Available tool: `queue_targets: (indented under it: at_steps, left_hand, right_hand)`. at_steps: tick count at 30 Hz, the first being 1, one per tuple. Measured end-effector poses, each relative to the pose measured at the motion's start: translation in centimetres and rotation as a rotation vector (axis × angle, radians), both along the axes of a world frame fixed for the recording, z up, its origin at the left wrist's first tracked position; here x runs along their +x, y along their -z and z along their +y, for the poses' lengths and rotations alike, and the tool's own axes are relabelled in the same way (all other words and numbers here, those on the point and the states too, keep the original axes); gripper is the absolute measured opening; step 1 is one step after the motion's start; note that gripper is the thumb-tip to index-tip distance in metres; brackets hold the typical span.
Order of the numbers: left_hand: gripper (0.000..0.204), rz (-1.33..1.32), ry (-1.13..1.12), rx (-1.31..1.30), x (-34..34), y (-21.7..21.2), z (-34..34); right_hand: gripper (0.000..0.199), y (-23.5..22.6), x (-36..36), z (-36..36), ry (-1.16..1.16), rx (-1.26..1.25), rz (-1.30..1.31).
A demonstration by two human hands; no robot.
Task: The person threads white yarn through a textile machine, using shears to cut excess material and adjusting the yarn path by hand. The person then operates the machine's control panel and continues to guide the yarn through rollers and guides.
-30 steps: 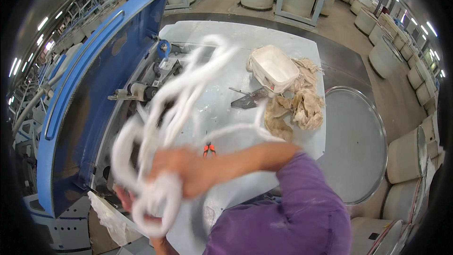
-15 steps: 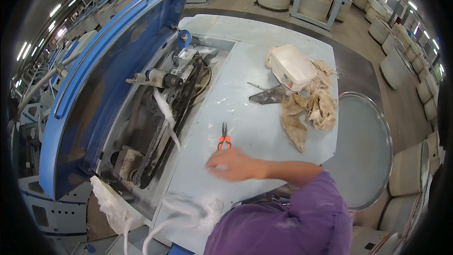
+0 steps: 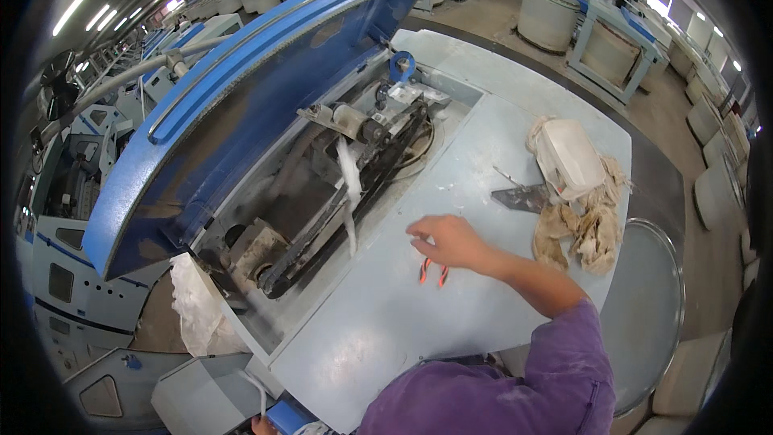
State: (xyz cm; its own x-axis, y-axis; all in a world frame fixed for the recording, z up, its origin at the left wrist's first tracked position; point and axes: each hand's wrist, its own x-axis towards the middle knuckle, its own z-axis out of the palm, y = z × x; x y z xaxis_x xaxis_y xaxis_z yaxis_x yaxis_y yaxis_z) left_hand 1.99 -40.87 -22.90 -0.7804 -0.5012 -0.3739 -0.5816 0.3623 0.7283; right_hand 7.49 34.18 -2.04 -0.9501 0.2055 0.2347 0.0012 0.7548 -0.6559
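Observation:
My right hand is over the pale blue machine top with thumb and fingers apart. It covers the jaws of a pair of pliers, whose orange-and-black handles stick out below the palm. No firm grip on them shows. At the lower edge, only a small part of my left hand is visible, closed at the end of a white fibre strand. Left of my right hand, another loose white strand hangs across the opened machine bay, over a dark belt drive.
A raised blue cover stands along the bay's left side. At the right of the top lie a white plastic tub, brown rags and a dark flat plate. A large round can stands beyond the right edge.
The view has swung, so the machine sits farther right. My right hand has moved forward over the pliers' jaws. White strands have left the table's near corner, and part of my left hand now shows.

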Motion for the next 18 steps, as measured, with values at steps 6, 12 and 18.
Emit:
queue_targets:
  at_steps: [6, 12, 18]
  left_hand:
    - [0.047, 0.274, 0.174, 0.163, -4.7, 0.4, 4.1]
    - [0.046, 0.206, 0.381, -0.326, -1.6, -2.9, 8.7]
    - [0.036, 0.089, 0.246, -0.241, 1.2, -7.7, 16.8]
  right_hand:
    - [0.031, 0.5, -13.0, 11.0, 0.258, 0.068, 0.037]
    - [0.026, 2.5, -25.7, 22.7, 0.412, 0.393, 0.059]
    - [0.018, 6.5, -35.6, 25.6, 0.104, 0.750, -0.241]
